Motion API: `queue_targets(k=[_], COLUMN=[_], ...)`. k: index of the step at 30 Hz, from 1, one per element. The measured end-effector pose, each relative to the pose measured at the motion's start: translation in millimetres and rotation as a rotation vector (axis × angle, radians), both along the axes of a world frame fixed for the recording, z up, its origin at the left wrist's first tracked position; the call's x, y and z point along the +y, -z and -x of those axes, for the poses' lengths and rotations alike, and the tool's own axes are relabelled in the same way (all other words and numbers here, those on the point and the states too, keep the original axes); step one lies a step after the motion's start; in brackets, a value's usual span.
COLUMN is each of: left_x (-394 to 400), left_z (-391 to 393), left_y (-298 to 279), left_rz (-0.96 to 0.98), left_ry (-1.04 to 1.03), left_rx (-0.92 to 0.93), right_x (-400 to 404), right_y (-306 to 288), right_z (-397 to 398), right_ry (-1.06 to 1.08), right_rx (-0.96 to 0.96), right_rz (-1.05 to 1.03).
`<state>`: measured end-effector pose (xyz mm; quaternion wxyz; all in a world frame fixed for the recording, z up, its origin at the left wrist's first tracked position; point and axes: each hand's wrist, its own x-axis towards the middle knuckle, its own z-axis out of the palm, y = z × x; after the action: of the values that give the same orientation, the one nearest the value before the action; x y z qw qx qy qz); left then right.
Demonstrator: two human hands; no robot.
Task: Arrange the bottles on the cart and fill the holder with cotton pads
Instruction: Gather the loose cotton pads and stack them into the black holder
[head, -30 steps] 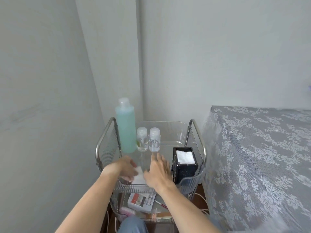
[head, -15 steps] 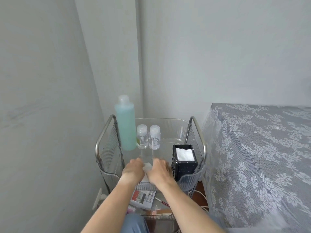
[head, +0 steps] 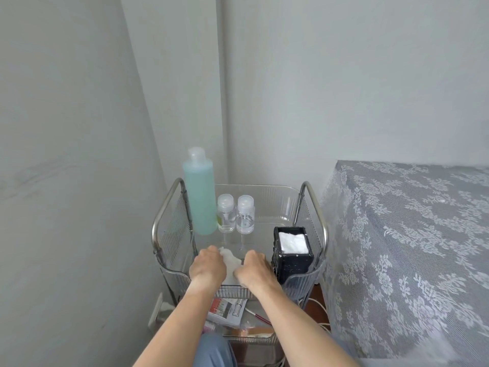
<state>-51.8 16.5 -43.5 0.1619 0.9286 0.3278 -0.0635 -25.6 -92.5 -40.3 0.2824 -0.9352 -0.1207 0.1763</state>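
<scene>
On the clear top tray of the cart [head: 264, 189] a tall turquoise bottle [head: 200, 197] stands at the back left, with two small clear bottles [head: 226, 214] [head: 245, 214] to its right. A black holder [head: 293, 250] at the right side is filled with white cotton pads [head: 293, 242]. At the tray's front, my left hand [head: 207, 267] and my right hand [head: 252, 268] both grip a white bunch of cotton pads [head: 231, 262] between them; much of it is hidden by my fingers.
The cart stands in a corner between grey walls. A table under a grey lace cloth [head: 410, 247] is close on the right. The lower shelf holds a small box [head: 225, 308] and other small items. Metal handles [head: 165, 207] rise on both sides of the tray.
My hands have drawn closer together at the tray's front, and the flat white pads seen earlier are now bunched between them. The bottles and holder have not moved.
</scene>
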Motion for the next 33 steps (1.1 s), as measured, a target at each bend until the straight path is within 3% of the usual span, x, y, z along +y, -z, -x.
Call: queue_targets(k=[9, 14, 21, 27, 33], left_x=[1, 3, 16, 16, 10], left_z=[3, 1, -6, -9, -14], left_y=[-2, -18, -29, -38, -56], left_rz=[0.055, -0.222, 0.165, 0.439, 0.561], left_ry=[0.012, 0.154, 0.157, 0.063, 0.042], left_rx=[-0.090, 0.025, -0.069, -0.265, -0.475], right_x=[0, 0, -2, -2, -10], right_y=[1, 3, 3, -17, -46], right_z=[0, 0, -3, -8, -16], right_ry=[-0.011, 0.020, 0.041, 0.107, 0.040], right_rx=[-0.032, -0.128, -0.234, -0.172, -0.129], right_rz=[0.001, -0.084, -0.231, -0.450, -0.380])
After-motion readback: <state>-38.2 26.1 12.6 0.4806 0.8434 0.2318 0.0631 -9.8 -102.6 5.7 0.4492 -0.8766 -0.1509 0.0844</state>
